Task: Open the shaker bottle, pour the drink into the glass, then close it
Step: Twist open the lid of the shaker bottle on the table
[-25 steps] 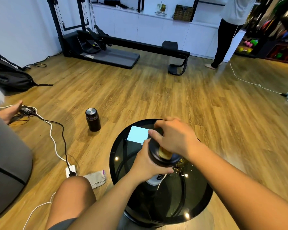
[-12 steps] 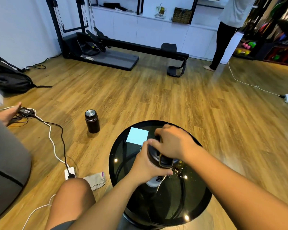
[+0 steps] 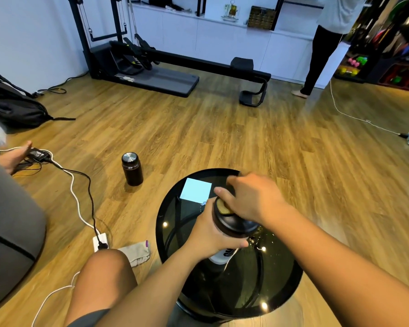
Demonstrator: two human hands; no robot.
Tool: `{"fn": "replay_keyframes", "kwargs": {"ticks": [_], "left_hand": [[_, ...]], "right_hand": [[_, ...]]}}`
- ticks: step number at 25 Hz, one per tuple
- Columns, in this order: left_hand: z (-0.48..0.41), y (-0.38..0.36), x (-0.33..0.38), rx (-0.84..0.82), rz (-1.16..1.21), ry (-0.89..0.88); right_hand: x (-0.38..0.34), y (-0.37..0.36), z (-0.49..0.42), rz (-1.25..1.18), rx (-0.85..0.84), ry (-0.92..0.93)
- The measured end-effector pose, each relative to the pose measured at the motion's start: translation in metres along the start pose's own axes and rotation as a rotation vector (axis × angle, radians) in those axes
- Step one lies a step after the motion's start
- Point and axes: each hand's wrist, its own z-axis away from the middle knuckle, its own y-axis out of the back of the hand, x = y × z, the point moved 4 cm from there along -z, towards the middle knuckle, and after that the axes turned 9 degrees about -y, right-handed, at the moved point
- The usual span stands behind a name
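Lifted slightly, right hand uncovers shaker bottle's yellow cap.

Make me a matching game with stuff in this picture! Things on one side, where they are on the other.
Things:
1. shaker bottle
2. flask
3. backpack
4. blue paper

Places:
A. lying on the black table
B. standing alone on the floor
C. by the wall
D. held in the left hand

Pairs: 1-D, 2-B, 3-C, 4-A

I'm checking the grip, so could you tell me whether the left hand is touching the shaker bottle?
Touching: the head view shows the left hand wrapped around the shaker bottle just below its lid.
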Motion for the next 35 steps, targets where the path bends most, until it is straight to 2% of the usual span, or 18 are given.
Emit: {"fn": "replay_keyframes", "kwargs": {"ticks": [2, 6, 8, 10, 11, 13, 16, 18, 20, 21, 23, 24, 28, 31, 32, 35], "left_hand": [[0.000, -0.001, 0.002, -0.012, -0.017, -0.018], [0.005, -0.003, 0.007, -0.054, -0.041, -0.068], [0.003, -0.002, 0.007, -0.038, -0.010, -0.063], [0.003, 0.000, 0.005, -0.009, 0.015, -0.028], [0.003, 0.001, 0.005, -0.008, 0.020, -0.021], [0.003, 0.000, 0.005, -0.029, 0.003, -0.018], [0.005, -0.002, 0.011, -0.026, -0.024, -0.061], [0.004, 0.000, 0.011, -0.019, -0.018, -0.078], [0.003, 0.000, 0.004, -0.016, 0.006, -0.038], [0.003, 0.000, 0.002, -0.008, 0.015, -0.016], [0.003, 0.000, 0.001, -0.007, 0.014, -0.015], [0.003, 0.000, 0.002, -0.020, 0.000, -0.026], [0.002, -0.003, 0.006, -0.029, -0.032, -0.082], [0.003, 0.000, 0.006, -0.014, -0.005, -0.039], [0.003, 0.000, 0.005, -0.012, 0.001, -0.022], [0.002, 0.001, 0.003, -0.025, 0.002, -0.012]], "right_hand": [[-0.004, -0.010, 0.005, 0.017, -0.045, 0.040], [-0.032, -0.014, 0.023, -0.446, -0.141, 0.351], [-0.026, -0.006, 0.016, -0.553, -0.056, 0.294], [-0.011, -0.002, 0.007, -0.332, 0.037, 0.127], [-0.005, -0.004, 0.004, -0.171, 0.018, 0.049], [-0.007, -0.013, 0.005, -0.070, -0.038, 0.048], [-0.030, -0.015, 0.019, -0.350, -0.090, 0.262], [-0.030, -0.006, 0.021, -0.518, -0.076, 0.327], [-0.017, 0.004, 0.010, -0.496, 0.050, 0.232], [-0.009, 0.006, 0.003, -0.380, 0.078, 0.154], [0.000, -0.001, 0.000, -0.136, 0.023, 0.042], [-0.003, -0.007, 0.003, -0.119, -0.005, 0.062], [-0.029, -0.011, 0.022, -0.518, -0.094, 0.277], [-0.014, 0.005, 0.010, -0.631, 0.094, 0.225], [-0.007, 0.008, 0.005, -0.553, 0.132, 0.171], [-0.001, -0.009, 0.003, -0.146, 0.026, 0.048]]}}
